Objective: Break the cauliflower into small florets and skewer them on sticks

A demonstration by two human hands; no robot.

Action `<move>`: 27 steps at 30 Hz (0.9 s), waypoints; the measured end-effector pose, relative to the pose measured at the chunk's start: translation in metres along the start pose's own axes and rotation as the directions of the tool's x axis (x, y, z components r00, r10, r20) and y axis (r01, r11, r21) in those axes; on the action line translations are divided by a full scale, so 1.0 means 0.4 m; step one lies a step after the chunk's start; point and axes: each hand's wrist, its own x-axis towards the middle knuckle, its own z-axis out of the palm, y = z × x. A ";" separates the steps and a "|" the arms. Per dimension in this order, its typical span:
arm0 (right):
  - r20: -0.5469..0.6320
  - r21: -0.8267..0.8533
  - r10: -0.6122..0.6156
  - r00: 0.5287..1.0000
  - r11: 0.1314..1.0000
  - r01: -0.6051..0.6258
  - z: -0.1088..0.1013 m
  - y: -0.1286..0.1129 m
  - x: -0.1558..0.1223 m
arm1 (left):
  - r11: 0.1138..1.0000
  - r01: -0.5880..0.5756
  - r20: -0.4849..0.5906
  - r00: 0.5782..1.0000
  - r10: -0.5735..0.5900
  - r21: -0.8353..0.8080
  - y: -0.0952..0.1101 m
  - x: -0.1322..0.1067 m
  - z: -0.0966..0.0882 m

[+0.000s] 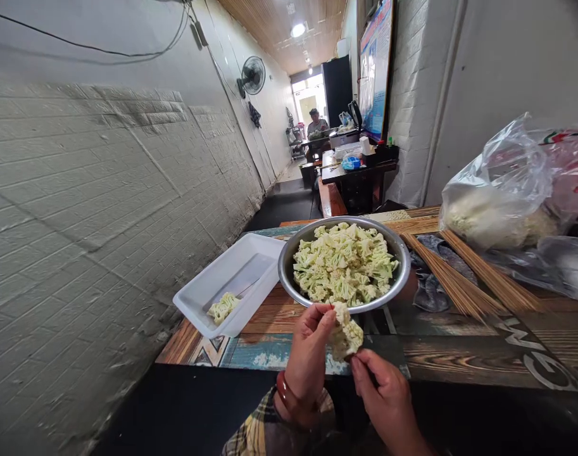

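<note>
My left hand (308, 354) and my right hand (383, 396) both pinch one cauliflower floret (345, 332) just above the near edge of the wooden table. The left fingers grip its top, the right fingertips its lower end. Right behind it stands a metal bowl (289, 269) heaped with cut cauliflower florets (343, 263). To the left lies a white plastic tray (241, 269) holding a single skewered floret (223, 307).
Bundles of bamboo skewers (459, 282) lie right of the bowl. Plastic bags (507, 190) with more cauliflower sit at the far right. A white brick wall runs along the left. Far down the room a person sits at a table (317, 123).
</note>
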 end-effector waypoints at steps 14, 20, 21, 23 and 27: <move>-0.002 0.441 0.431 0.902 0.810 -0.386 -0.074 0.143 0.034 | 0.410 -0.548 0.383 0.823 0.419 0.729 0.120 0.200 -0.006; 0.017 0.354 0.376 0.926 0.864 -0.358 -0.070 0.146 0.040 | -0.055 -0.538 0.532 0.804 0.265 0.841 0.106 0.329 0.054; 0.006 0.336 0.364 0.931 0.876 -0.345 -0.069 0.146 0.042 | -0.135 -0.517 0.534 0.812 0.238 0.846 0.103 0.338 0.064; -0.011 0.310 0.339 0.941 0.895 -0.319 -0.069 0.148 0.045 | -0.275 -0.473 0.531 0.824 0.199 0.837 0.096 0.348 0.077; 0.002 0.320 0.316 0.949 0.899 -0.300 -0.066 0.159 0.043 | -0.300 -0.434 0.502 0.839 0.209 0.850 0.087 0.352 0.075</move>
